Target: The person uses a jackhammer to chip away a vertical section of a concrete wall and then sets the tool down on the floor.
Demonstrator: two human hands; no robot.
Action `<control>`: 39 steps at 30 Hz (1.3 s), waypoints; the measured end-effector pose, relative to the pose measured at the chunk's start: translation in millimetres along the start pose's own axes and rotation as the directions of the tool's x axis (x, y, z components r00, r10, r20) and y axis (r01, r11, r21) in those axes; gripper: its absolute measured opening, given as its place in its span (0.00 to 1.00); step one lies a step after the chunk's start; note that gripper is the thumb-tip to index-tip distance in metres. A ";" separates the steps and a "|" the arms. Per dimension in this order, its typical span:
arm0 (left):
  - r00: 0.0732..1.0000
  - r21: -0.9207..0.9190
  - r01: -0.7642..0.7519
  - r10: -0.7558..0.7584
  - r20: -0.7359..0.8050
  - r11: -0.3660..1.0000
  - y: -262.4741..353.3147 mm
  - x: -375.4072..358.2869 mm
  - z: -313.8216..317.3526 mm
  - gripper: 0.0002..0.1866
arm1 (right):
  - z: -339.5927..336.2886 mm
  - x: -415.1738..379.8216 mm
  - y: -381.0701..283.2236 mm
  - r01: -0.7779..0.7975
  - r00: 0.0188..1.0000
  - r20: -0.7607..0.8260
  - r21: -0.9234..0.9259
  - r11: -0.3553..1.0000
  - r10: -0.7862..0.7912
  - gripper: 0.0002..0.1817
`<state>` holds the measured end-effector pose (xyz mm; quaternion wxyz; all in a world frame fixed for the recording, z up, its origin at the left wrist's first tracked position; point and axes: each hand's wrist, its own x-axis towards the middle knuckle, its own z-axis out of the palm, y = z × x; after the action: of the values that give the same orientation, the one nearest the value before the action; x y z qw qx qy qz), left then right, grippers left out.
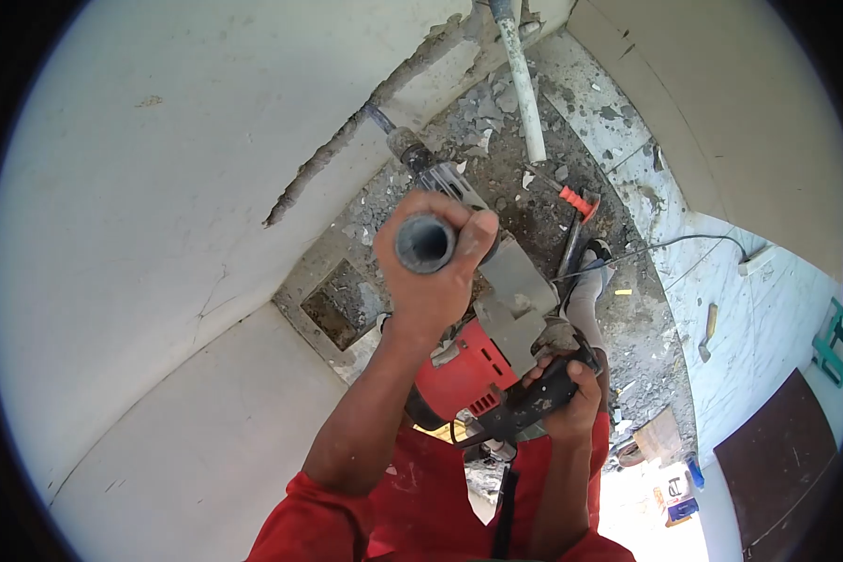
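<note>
A red and grey demolition hammer (473, 373) lies diagonally across the middle of the view. My left hand (431, 290) is wrapped round its round side handle (425, 244), whose hollow end faces up. At the back, my right hand (573, 393) grips the black rear handle (539, 401); part of those fingers is hidden. The hammer's chisel bit (378, 117) reaches the rough groove (323, 169) in the white wall (187, 140). Whether the tip presses into the wall cannot be made out.
Rubble (482, 112) covers the floor along the wall. A white pipe (523, 89) and a hand chisel with an orange-red grip (579, 201) lie beyond the hammer. A black cable (670, 245) runs right. A square floor recess (342, 304) is at left, a green plastic item (831, 345) far right.
</note>
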<state>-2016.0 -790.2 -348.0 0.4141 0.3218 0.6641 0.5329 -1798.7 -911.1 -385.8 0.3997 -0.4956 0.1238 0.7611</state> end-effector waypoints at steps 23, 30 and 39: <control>0.816 -0.575 0.344 -0.539 -0.207 0.742 -64.6 -85.9 124.9 0.13 | -17.4 -28.6 -227.8 0.091 0.969 -0.113 -0.664 0.742 -0.220 0.19; 0.981 -0.351 0.192 -0.187 0.049 0.916 -95.9 -64.2 271.4 0.11 | -121.4 13.4 -296.7 0.101 0.855 -0.359 -0.594 0.798 -0.375 0.16; 0.962 -0.248 0.057 0.013 0.271 0.967 -177.6 -74.2 452.3 0.15 | -274.1 105.3 -381.3 0.097 0.724 -0.423 -0.720 0.688 -0.545 0.15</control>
<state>-1576.3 -695.0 -546.0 0.5447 0.3285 0.5312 0.5597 -1360.2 -772.5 -527.5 0.2733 -0.8334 -0.1227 0.4645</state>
